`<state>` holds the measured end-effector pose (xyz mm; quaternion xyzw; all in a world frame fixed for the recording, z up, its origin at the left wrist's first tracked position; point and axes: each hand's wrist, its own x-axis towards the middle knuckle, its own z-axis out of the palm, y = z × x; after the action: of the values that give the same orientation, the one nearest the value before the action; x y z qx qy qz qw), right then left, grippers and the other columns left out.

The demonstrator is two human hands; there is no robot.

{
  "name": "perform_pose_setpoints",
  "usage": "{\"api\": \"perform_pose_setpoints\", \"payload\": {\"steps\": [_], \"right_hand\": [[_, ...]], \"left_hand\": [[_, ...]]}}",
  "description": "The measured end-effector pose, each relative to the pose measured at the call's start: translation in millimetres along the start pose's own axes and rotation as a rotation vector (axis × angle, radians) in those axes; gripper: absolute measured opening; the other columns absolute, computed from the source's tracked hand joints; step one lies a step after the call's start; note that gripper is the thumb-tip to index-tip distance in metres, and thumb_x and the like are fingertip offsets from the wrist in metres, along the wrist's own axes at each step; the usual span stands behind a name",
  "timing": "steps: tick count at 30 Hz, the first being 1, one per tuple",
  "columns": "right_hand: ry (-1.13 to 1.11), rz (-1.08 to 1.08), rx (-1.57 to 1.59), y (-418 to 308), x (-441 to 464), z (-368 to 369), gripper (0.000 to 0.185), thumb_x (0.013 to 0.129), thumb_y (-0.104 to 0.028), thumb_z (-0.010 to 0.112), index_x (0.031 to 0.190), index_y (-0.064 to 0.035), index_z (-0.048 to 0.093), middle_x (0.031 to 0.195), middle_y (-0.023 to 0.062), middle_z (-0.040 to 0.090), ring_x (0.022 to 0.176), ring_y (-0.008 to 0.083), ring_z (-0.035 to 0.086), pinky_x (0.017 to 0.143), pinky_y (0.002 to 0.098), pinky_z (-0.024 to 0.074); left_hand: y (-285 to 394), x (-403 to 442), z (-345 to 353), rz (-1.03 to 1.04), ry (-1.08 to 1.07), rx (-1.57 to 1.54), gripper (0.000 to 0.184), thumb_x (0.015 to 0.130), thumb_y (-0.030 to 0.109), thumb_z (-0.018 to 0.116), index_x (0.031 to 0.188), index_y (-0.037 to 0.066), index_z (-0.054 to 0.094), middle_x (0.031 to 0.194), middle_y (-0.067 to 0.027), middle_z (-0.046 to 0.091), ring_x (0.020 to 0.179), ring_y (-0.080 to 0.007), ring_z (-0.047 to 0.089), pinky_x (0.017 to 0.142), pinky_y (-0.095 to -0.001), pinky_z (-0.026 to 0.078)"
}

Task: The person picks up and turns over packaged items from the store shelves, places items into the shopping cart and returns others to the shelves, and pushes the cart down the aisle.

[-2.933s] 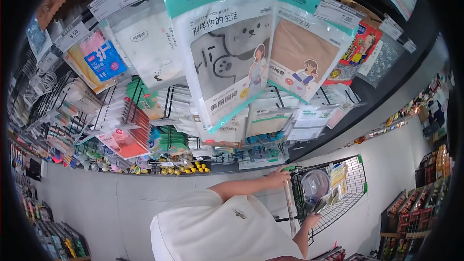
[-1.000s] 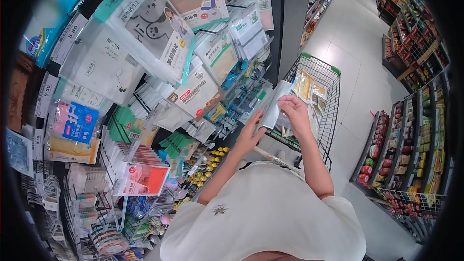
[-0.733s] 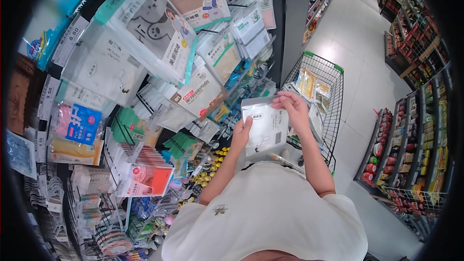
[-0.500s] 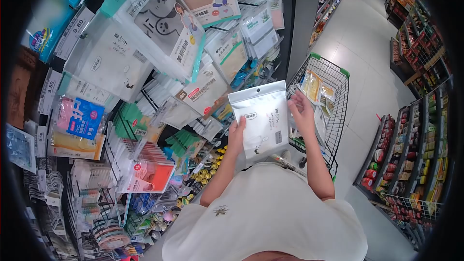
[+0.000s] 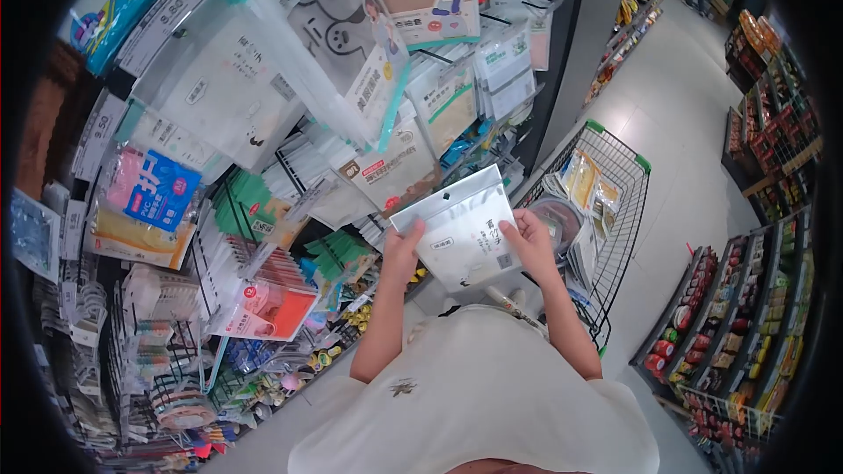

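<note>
Holds a white plastic packet (image 5: 465, 233) in the grip of left hand (image 5: 402, 250) and right hand (image 5: 532, 244), thumbs on top. Stands near a wire shopping cart (image 5: 644, 163).

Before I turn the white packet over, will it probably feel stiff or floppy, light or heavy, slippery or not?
The white packet looks flat and thin, so probably light. Held by its sides in the left hand and right hand, it shows little sag, so it may be moderately stiff. Its shiny wrapping suggests it could be slippery.
</note>
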<state>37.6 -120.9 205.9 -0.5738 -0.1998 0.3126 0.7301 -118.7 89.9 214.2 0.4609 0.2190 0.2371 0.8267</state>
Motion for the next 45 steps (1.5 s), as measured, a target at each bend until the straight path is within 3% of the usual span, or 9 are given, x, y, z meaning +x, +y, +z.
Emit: {"api": "perform_pose_setpoints", "payload": {"steps": [8,10,11,15,22,23,30,35,45], "right_hand": [[-0.148,-0.020,-0.040,-16.1,9.3,45.3,0.021,0.100,-0.006,0.063,0.117,0.0044,0.059,0.110,0.0082,0.070,0.101,0.0096,0.063,0.087,0.0224,0.0483],[-0.211,-0.079,0.023,-30.2,11.8,61.9,0.031,0.099,-0.003,0.064,0.126,0.0040,0.053,0.110,0.0085,0.069,0.101,0.0111,0.064,0.089,0.0234,0.0485],[-0.297,-0.071,-0.040,-39.1,13.2,64.7,0.050,0.096,0.000,0.065,0.141,0.0026,0.042,0.114,0.0100,0.067,0.107,0.0138,0.063,0.094,0.0264,0.0478],[-0.461,-0.218,-0.024,-67.8,18.2,97.1,0.073,0.093,0.003,0.067,0.155,-0.0012,0.030,0.125,0.0117,0.062,0.121,0.0166,0.058,0.103,0.0307,0.0437],[-0.514,-0.449,-0.365,-107.5,34.2,132.8,0.049,0.095,0.003,0.065,0.142,0.0018,0.052,0.137,0.0130,0.057,0.127,0.0180,0.053,0.107,0.0301,0.0397],[-0.465,-0.512,-0.292,-113.1,33.2,142.4,0.043,0.094,-0.002,0.065,0.136,-0.0009,0.058,0.129,0.0127,0.061,0.112,0.0136,0.058,0.092,0.0236,0.0443],[-0.410,-0.539,-0.134,-137.2,47.9,163.0,0.043,0.097,-0.001,0.062,0.139,-0.0017,0.057,0.136,0.0134,0.059,0.120,0.0164,0.056,0.099,0.0297,0.0465],[-0.381,-0.548,-0.100,-156.1,54.5,169.8,0.040,0.099,-0.001,0.060,0.139,0.0004,0.057,0.133,0.0127,0.061,0.109,0.0104,0.059,0.093,0.0262,0.0498],[-0.371,-0.565,-0.086,-148.8,56.2,173.2,0.040,0.099,0.000,0.060,0.139,0.0014,0.056,0.134,0.0142,0.060,0.111,0.0124,0.059,0.093,0.0276,0.0516]], "left_hand": [[72.8,-29.5,-4.7,0.181,0.051,0.297,0.035,0.098,0.023,0.067,0.127,0.003,0.067,0.117,-0.0063,0.070,0.105,-0.0160,0.064,0.096,-0.0316,0.049],[98.2,-41.3,1.2,0.231,0.127,0.307,0.034,0.099,0.023,0.067,0.126,0.002,0.067,0.114,-0.0063,0.071,0.104,-0.0155,0.064,0.095,-0.0311,0.049],[112.2,-45.4,3.1,0.266,0.184,0.321,0.034,0.099,0.024,0.066,0.125,0.001,0.067,0.111,-0.0063,0.071,0.103,-0.0151,0.064,0.094,-0.0307,0.049],[173.2,-45.2,-8.3,0.478,0.322,0.111,0.029,0.101,0.020,0.063,0.119,-0.003,0.066,0.109,-0.0088,0.071,0.100,-0.0163,0.067,0.091,-0.0305,0.052],[305.1,-20.3,10.5,0.652,0.334,0.167,0.030,0.100,0.017,0.063,0.121,-0.003,0.064,0.110,-0.0111,0.070,0.099,-0.0170,0.067,0.087,-0.0298,0.053],[319.7,-16.4,14.8,0.666,0.286,0.222,0.031,0.099,0.018,0.064,0.121,-0.004,0.064,0.111,-0.0108,0.070,0.099,-0.0169,0.067,0.087,-0.0295,0.053],[374.3,6.4,38.9,0.815,0.161,0.336,0.038,0.095,0.021,0.070,0.123,-0.004,0.063,0.114,-0.0113,0.069,0.100,-0.0176,0.067,0.086,-0.0306,0.055],[398.1,27.3,28.0,0.800,0.094,0.284,0.040,0.094,0.022,0.072,0.123,-0.003,0.063,0.113,-0.0108,0.069,0.100,-0.0186,0.068,0.086,-0.0322,0.056],[401.9,30.7,32.6,0.799,0.017,0.256,0.040,0.092,0.020,0.074,0.123,-0.003,0.063,0.114,-0.0135,0.069,0.100,-0.0207,0.070,0.085,-0.0338,0.059]]}}
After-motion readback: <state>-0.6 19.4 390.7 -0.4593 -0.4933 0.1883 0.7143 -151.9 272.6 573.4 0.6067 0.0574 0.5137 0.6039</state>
